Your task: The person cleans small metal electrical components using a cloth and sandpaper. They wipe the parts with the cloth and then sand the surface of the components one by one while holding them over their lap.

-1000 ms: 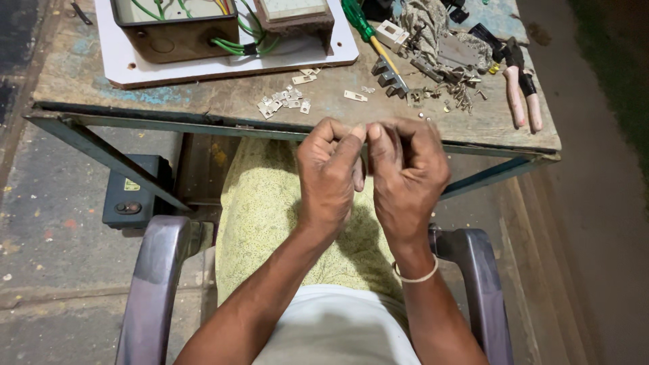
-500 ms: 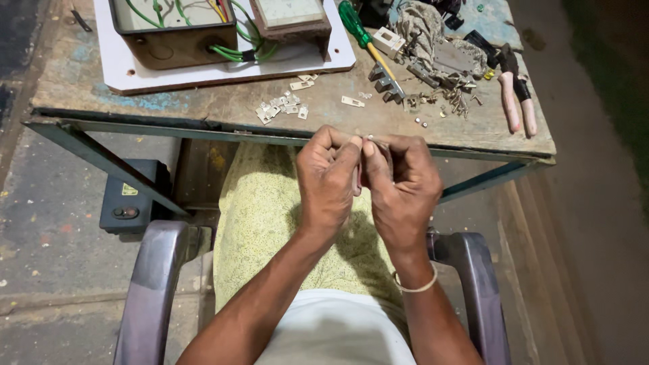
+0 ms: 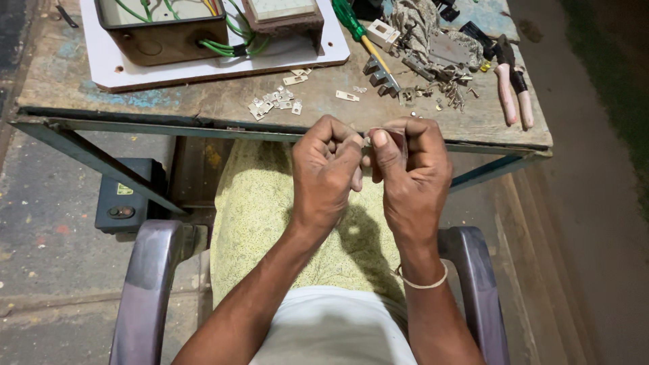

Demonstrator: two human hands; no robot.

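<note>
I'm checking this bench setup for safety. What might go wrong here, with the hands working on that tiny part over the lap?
The small metal piece is pinched between the left hand and right hand beyond the table edge; if it slips, it would likely drop onto the lap or the floor. The loose metal plates lie near that edge and an elbow or sleeve might knock them off.

A table (image 3: 203,101) stood at the far side, with a board (image 3: 203,64) at its far left carrying two boxes (image 3: 162,30) side by side. Small metal plates (image 3: 274,105) lay just near of the board. A screwdriver (image 3: 362,30) and a heap of parts (image 3: 426,47) lay to the right, pliers (image 3: 510,84) farthest right. Both hands (left hand (image 3: 324,172), right hand (image 3: 412,172)) met just near of the table edge, touching, a tiny piece (image 3: 368,140) between them. A chair armrest (image 3: 145,284) stood on either side.
</note>
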